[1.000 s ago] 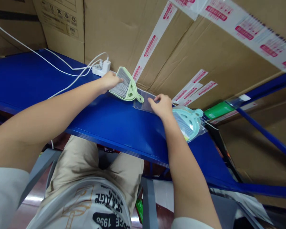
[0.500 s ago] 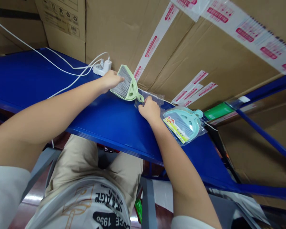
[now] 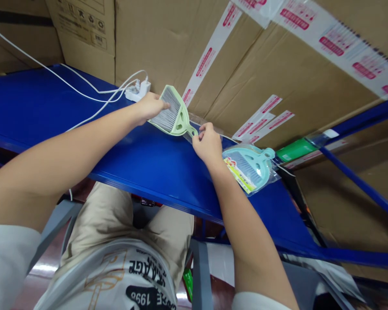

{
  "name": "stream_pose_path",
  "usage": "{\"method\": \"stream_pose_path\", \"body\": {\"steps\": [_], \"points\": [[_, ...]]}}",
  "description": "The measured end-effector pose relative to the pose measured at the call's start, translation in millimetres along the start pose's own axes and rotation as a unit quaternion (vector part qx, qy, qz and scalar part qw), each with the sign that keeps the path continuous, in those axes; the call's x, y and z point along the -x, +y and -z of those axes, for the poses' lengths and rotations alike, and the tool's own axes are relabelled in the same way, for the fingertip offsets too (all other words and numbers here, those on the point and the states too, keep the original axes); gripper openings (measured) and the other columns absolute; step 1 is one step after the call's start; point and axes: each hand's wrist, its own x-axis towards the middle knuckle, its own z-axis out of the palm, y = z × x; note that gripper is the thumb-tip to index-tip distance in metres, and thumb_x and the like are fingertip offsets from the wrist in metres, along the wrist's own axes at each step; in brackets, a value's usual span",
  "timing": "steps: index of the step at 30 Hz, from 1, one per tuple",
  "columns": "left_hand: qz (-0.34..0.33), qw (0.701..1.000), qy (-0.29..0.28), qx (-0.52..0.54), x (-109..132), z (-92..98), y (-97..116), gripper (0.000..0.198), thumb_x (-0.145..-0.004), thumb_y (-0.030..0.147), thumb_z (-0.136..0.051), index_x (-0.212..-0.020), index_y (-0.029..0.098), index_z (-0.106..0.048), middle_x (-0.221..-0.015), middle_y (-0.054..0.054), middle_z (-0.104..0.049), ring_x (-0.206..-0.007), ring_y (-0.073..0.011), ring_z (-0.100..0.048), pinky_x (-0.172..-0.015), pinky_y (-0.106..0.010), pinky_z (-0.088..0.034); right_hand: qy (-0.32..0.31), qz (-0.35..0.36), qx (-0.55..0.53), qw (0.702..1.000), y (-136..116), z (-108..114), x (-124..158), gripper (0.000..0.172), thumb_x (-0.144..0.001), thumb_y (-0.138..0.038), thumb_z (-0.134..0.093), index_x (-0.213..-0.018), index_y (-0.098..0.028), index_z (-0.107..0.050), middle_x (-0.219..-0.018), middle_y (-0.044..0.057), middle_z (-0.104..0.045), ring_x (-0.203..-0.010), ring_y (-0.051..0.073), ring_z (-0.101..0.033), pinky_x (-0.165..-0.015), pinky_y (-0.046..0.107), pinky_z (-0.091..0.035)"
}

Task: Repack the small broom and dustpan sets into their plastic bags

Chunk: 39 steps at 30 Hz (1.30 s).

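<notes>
Along the blue steel shelf [image 3: 35, 99], the left hand [image 3: 150, 107] grips a pale green dustpan [image 3: 181, 120] with its grey-bristled brush [image 3: 164, 114], while the right hand [image 3: 208, 144] pinches a clear plastic bag [image 3: 194, 134] just beside it.

Hands: one left hand [image 3: 150, 107], one right hand [image 3: 208, 144]. Dustpan-and-brush sets: two, one green set [image 3: 181, 122], one teal set [image 3: 248, 165]. Plug adapters [image 3: 138, 91]: one. White cables [image 3: 90, 115]: two, possibly more.

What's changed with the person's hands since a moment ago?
The right hand has moved left, away from the teal dustpan, and its fingers have taken hold of the clear plastic bag beside the green dustpan. The left hand stayed on the green brush, and the teal dustpan stayed on the blue shelf.
</notes>
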Motion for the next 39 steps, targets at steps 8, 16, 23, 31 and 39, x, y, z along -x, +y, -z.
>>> {"method": "stream_pose_path", "body": {"steps": [8, 16, 23, 31, 39], "points": [[-0.008, 0.991, 0.009, 0.131, 2.7, -7.9, 0.9, 0.005, -0.084, 0.019, -0.073, -0.087, 0.020, -0.077, -0.094, -0.011, -0.083, -0.110, -0.0328, -0.079, -0.101, -0.046, -0.061, 0.074, 0.173, -0.010, 0.982, -6.1, -11.0, 4.8, 0.027, -0.087, -0.016, -0.052, -0.113, -0.022, -0.058, -0.105, 0.010, -0.071, -0.098, 0.026, -0.069, -0.089, 0.042, -0.055], [-0.025, 0.982, 0.016, 0.189, 1.5, -9.4, 1.0, 0.006, -0.091, 0.024, -0.070, -0.087, 0.021, -0.074, -0.091, -0.009, -0.083, -0.109, -0.0297, -0.079, -0.101, -0.043, -0.062, 0.145, 0.234, 0.032, 0.961, 4.9, -21.0, -0.8, 0.029, -0.095, -0.015, -0.050, -0.120, -0.021, -0.063, -0.107, 0.011, -0.070, -0.104, 0.026, -0.068, -0.095, 0.041, -0.058], [-0.031, 0.975, -0.031, 0.217, 11.7, -14.3, 4.1, 0.007, -0.093, 0.022, -0.068, -0.089, 0.021, -0.074, -0.087, -0.007, -0.082, -0.110, -0.0281, -0.078, -0.102, -0.041, -0.061, 0.179, 0.268, 0.054, 0.945, 7.9, -21.8, -4.6, 0.027, -0.100, -0.015, -0.047, -0.119, -0.021, -0.065, -0.100, 0.010, -0.068, -0.096, 0.024, -0.067, -0.090, 0.039, -0.058], [-0.048, 0.977, -0.025, 0.206, 9.4, -14.3, 2.3, 0.008, -0.094, 0.023, -0.068, -0.090, 0.020, -0.075, -0.090, -0.007, -0.083, -0.109, -0.0271, -0.078, -0.102, -0.039, -0.061, 0.194, 0.279, -0.021, 0.940, 6.9, -18.3, -2.3, 0.024, -0.102, -0.019, -0.048, -0.121, -0.022, -0.063, -0.101, 0.008, -0.065, -0.096, 0.023, -0.068, -0.093, 0.042, -0.061], [-0.128, 0.978, -0.079, 0.146, 15.8, -21.3, -3.4, 0.009, -0.094, 0.019, -0.069, -0.098, 0.017, -0.077, -0.099, -0.006, -0.083, -0.112, -0.0260, -0.077, -0.106, -0.041, -0.059, 0.217, 0.249, -0.075, 0.941, 12.5, -25.9, -4.6, 0.027, -0.103, -0.023, -0.047, -0.127, -0.025, -0.058, -0.101, 0.005, -0.062, -0.087, 0.020, -0.065, -0.088, 0.039, -0.061]]}}
